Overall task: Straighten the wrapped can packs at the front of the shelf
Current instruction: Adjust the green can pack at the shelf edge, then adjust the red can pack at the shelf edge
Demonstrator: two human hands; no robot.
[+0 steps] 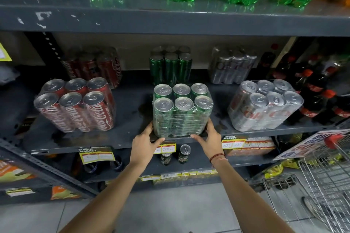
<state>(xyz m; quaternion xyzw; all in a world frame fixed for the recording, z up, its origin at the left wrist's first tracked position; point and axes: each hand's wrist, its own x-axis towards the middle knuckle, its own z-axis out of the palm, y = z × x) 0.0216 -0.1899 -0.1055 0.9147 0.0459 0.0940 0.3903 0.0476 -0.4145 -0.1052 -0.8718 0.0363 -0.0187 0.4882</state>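
The green can pack (182, 109) is found at the front middle of the shelf (132, 143), its base at the front edge and its face roughly parallel to that edge. It is clasped low at both sides: the left hand (146, 143) is cupped against its left lower corner, the right hand (209, 136) against its right, fingers part-curled and thumbs set along the front. The squaring of this pack is judged to be the step in hand. The red can pack (75, 104) and the silver can pack (265, 104), well apart to either side, are seen turned at an angle. A release and a reach to one of these is judged to be called for next.
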